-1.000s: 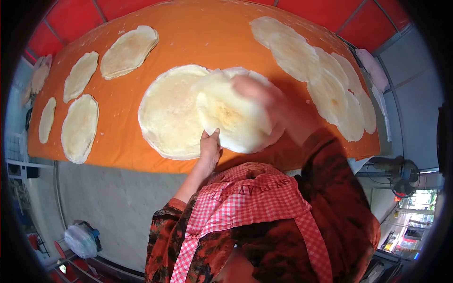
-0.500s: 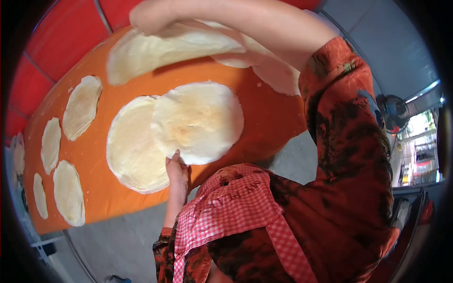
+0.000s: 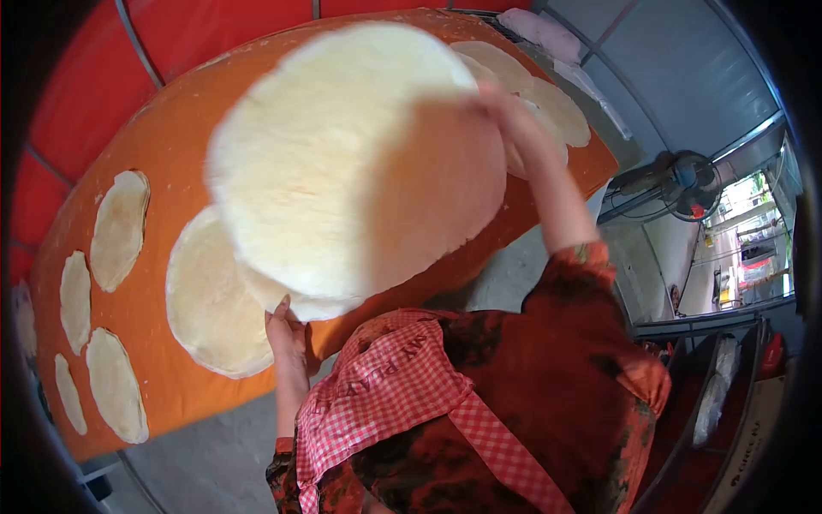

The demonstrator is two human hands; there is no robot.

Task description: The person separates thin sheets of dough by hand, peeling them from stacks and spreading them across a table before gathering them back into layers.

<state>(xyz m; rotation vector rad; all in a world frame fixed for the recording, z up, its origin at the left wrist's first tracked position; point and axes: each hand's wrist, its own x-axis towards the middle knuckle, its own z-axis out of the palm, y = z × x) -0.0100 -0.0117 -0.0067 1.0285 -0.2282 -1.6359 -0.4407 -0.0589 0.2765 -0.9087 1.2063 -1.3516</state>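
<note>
A large round flatbread sheet (image 3: 300, 154), blurred by motion, spreads over the middle of the orange table. My right hand (image 3: 497, 111) is closed at its upper right edge. Lower down, my left hand (image 3: 287, 330) pinches the near edge of a pale round sheet (image 3: 312, 308) that shows beneath the large one. Just left of that hand, another round sheet (image 3: 214, 300) lies flat on the orange cloth (image 3: 188, 403), partly covered. The large sheet hides most of the sheet under it.
Several smaller oval flatbreads (image 3: 120, 230) lie at the table's left end. More thin sheets (image 3: 556, 111) overlap at the far right. A black fan (image 3: 689, 184) stands beyond the right end, and shelves with wrapped items (image 3: 717, 390) are at the lower right.
My right hand has swept from the far left to the right, bringing the large sheet over the middle sheets. My left hand still pinches the near edge. The camera view has shifted.
</note>
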